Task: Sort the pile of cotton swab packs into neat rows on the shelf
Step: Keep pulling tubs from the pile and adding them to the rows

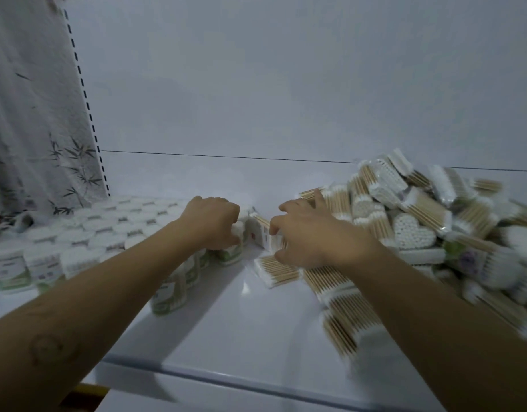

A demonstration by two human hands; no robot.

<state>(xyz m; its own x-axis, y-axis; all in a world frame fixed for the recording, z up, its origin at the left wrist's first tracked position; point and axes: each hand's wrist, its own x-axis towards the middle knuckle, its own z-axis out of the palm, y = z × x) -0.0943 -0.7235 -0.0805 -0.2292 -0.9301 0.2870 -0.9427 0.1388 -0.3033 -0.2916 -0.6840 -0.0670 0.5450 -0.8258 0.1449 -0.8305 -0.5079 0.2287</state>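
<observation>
The person is leaning both bare arms in over the white shelf point(226, 337). The left hand point(211, 224) is closing its grip round a round tub point(234, 248) of cotton swabs, fingers curling over its lid, at the right-hand end of the rows of tubs point(92, 233) that are filling the left part of the shelf. Just beside it, the right hand point(309, 236) is reaching down on a small upright pack point(260, 233), its grip seeming to be pinching that pack between thumb and curled fingers, though blur is softening the detail. A flat pack point(277, 270) of wooden-stemmed swabs is lying on the shelf right under that hand. The loose pile of packs point(434, 203) is heaping up on the right side of the shelf, a heart-shaped pack point(412, 231) sitting among them. A curtain with a bamboo print point(33, 114) is hanging at the far left, beside the shelf's slotted upright point(84, 93).
</observation>
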